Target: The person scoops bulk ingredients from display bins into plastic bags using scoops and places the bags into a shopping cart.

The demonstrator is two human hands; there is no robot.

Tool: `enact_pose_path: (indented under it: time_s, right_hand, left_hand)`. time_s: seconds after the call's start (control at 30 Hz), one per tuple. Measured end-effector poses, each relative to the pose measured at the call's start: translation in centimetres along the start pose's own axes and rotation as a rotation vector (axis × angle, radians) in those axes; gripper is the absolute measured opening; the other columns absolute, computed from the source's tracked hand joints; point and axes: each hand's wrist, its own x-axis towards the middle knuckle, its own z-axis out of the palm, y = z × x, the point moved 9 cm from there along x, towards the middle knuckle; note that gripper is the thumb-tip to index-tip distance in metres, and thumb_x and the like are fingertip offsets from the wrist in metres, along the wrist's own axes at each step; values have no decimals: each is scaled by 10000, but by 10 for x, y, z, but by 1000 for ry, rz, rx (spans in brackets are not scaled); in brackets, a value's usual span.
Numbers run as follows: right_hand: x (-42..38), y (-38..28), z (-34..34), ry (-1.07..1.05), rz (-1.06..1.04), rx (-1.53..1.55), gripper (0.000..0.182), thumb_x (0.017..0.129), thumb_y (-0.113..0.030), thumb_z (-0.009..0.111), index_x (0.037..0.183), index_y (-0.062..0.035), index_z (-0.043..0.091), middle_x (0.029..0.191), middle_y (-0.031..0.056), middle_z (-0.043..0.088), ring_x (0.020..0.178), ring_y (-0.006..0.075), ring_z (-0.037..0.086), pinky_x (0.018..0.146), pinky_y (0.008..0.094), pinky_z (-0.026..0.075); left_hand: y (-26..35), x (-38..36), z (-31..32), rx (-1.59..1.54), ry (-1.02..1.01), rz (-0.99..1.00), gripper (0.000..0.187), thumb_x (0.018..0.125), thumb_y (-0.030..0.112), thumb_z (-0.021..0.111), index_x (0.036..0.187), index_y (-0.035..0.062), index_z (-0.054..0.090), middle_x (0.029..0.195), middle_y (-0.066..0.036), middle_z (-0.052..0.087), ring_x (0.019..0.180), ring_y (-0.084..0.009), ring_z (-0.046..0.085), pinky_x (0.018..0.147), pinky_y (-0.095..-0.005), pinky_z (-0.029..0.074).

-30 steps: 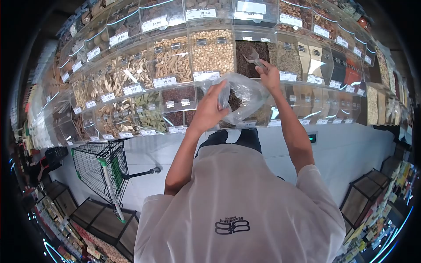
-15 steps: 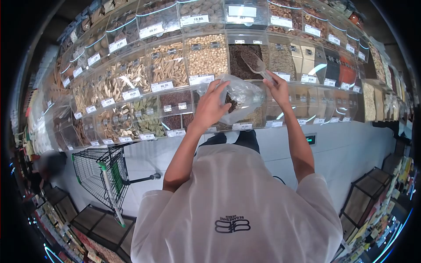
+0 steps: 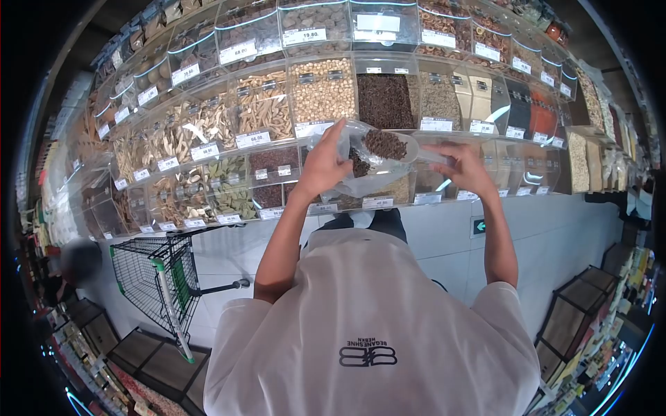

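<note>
**Scoop of dark spice held at the mouth of a clear bag**

A thin clear plastic bag (image 3: 361,170) is gripped at its upper edge by the left hand (image 3: 322,166), whose fingers are closed on the film so that the mouth is held open toward the right. A small heap of dark brown spice is already seen through the bag near its upper left part. A clear scoop (image 3: 388,145), filled with the same dark brown pieces, is held by the right hand (image 3: 466,170), whose fingers are wrapped round the handle; the bowl of the scoop is placed right at the bag's opening, touching or just inside it, though which cannot be told. Both arms are raised in front of a wall of clear bins (image 3: 208,125) set in rows, each with a white price label. The bin of dark spice (image 3: 385,100) is found directly above the scoop, with a bin of pale round nuts (image 3: 322,90) just to its left. The bag hangs in front of the lower row of bins. A black wire trolley (image 3: 156,277) with a green handle stands on the pale floor at the lower left, well apart from the hands. A white T-shirt (image 3: 374,326) with a dark logo is worn by the person
</note>
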Motion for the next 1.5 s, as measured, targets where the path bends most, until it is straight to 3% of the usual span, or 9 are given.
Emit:
enact_pose_path:
  time_s: [0.13, 0.23, 0.33, 0.6, 0.8, 0.9, 1.0, 1.13, 1.5]
  right_hand:
    - [9, -51, 50, 176, -332, -782, 463, 801, -118, 688, 1258, -189, 691, 947, 89, 668, 759, 247, 665, 688, 365, 544]
    - [5, -85, 71, 242, -516, -884, 600, 765, -64, 635, 1335, -251, 633, 969, 57, 606, 864, 233, 659, 662, 369, 546]
    - [3, -77, 47, 251, -382, -907, 610, 757, -69, 634, 1339, -250, 623, 1047, 56, 611, 909, 219, 652, 674, 378, 551]
    - [6, -50, -53, 235, -23, -355, 379, 806, -118, 747, 1184, -112, 723, 887, 162, 686, 759, 359, 659, 719, 432, 527]
    - [104, 43, 14, 232, 14, -494, 414, 808, -194, 739, 1198, -60, 707, 980, 231, 720, 920, 397, 696, 836, 432, 539]
    - [134, 62, 38, 214, 164, -166, 411, 816, -222, 742, 1185, -42, 711, 1036, 253, 712, 953, 405, 695, 858, 431, 536]
    - [147, 79, 65, 508, 292, 71, 420, 818, -252, 736, 1193, -63, 713, 1069, 246, 708, 1005, 412, 678, 903, 451, 530]
    - [160, 66, 64, 589, 404, 34, 403, 826, -259, 743, 1169, -50, 720, 1051, 245, 711, 989, 415, 685, 871, 466, 540]
    - [165, 69, 54, 719, 157, -313, 370, 834, -199, 733, 1197, -134, 707, 901, 193, 697, 831, 406, 682, 746, 501, 541]
  left_hand:
    - [-3, 0, -2, -19, 10, 2, 859, 764, 41, 693, 1541, 55, 324, 1494, -188, 453, 777, -232, 661, 807, -344, 540]
    - [-6, 0, -3, -39, 25, 23, 861, 758, 28, 695, 1539, 59, 334, 1490, -184, 459, 769, -225, 652, 810, -340, 537]
    - [-10, -4, -6, -62, 29, 3, 870, 748, 18, 701, 1538, 59, 338, 1477, -182, 469, 755, -220, 636, 807, -335, 533]
    - [-15, -14, -15, -94, 57, -18, 867, 743, 21, 711, 1531, 52, 350, 1410, -176, 515, 726, -211, 599, 765, -343, 523]
    - [-19, -14, -9, -122, 45, -20, 853, 746, 18, 715, 1523, 41, 363, 1390, -173, 531, 715, -200, 586, 740, -335, 521]
    - [-20, -15, -11, -145, 49, -55, 849, 751, 19, 713, 1524, 42, 361, 1418, -173, 519, 710, -188, 576, 730, -325, 519]
    - [-21, -19, -12, -176, 53, -74, 852, 752, 12, 710, 1527, 51, 358, 1444, -169, 504, 703, -179, 562, 724, -317, 516]
    - [-22, -21, -16, -179, 56, -102, 859, 748, -1, 711, 1529, 69, 360, 1435, -155, 509, 699, -190, 547, 721, -321, 512]
    - [-28, -21, -11, -142, 34, -109, 878, 729, 12, 711, 1530, 70, 357, 1389, -162, 524, 709, -212, 530, 736, -336, 504]
